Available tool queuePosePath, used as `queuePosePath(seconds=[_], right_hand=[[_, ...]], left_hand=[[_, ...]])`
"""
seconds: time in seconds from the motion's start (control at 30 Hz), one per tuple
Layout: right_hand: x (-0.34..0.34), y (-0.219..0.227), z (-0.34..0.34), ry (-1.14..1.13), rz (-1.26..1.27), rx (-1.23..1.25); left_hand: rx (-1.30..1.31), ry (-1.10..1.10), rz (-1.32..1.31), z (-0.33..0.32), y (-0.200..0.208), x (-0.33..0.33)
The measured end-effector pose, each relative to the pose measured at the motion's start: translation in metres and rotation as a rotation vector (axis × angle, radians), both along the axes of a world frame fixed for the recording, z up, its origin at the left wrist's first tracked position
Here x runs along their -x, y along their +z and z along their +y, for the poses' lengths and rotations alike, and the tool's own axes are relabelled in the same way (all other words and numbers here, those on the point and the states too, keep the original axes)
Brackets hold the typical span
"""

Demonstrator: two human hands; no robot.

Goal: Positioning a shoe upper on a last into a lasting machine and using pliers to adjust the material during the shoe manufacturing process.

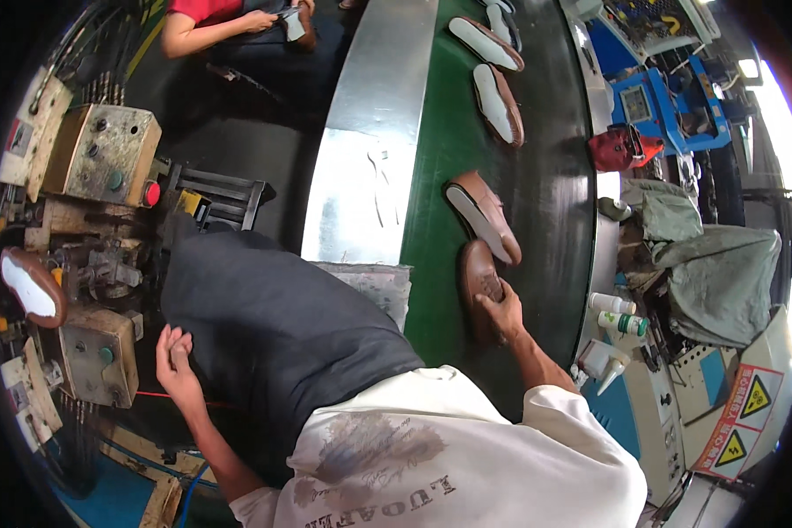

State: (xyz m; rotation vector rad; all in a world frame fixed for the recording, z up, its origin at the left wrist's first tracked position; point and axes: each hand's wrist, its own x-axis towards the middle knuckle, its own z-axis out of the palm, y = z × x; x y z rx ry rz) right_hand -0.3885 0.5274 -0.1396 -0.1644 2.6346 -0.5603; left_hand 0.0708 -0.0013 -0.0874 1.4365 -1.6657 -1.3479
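Observation:
My right hand point(502, 312) grips a brown lace-up shoe point(479, 266) by its upper, over the green conveyor belt point(436, 304). Touching or nearly touching its toe is another brown shoe point(484, 211), tipped so the edge of its pale sole shows. My left hand point(178, 363) hangs on the other side of my lap, fingers loosely bent and apart, with nothing in it. Nearest to it is a worn machine control box point(97, 356) with a green button. A brown shoe with a white sole point(32, 286) sits on that machine.
Several more shoes point(498, 104) lie farther up the belt. A metal ledge point(361, 132) runs along its left side. At the far left, another person point(207, 31) in red handles a shoe. Bottles point(620, 323) and a draped grey cloth point(722, 282) are on the right.

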Motion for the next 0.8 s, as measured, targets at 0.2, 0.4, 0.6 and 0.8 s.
queuePosePath(seconds=[0.2,0.4,0.6,0.8], right_hand=[[0.035,0.049,-0.143,0.168,-0.084,0.374],[-0.021,0.147,-0.301,1.292,0.402,0.735],[-0.113,0.161,-0.410,0.829,-0.556,0.923],[-0.159,0.133,-0.460,0.881,-0.717,0.829]], left_hand=[[-0.237,-0.276,0.331,0.018,0.052,0.166],[-0.970,-0.449,0.581,0.036,0.049,0.247],[-0.198,-0.124,0.741,0.027,0.081,0.184],[-0.021,0.219,0.487,0.052,0.061,0.132]])
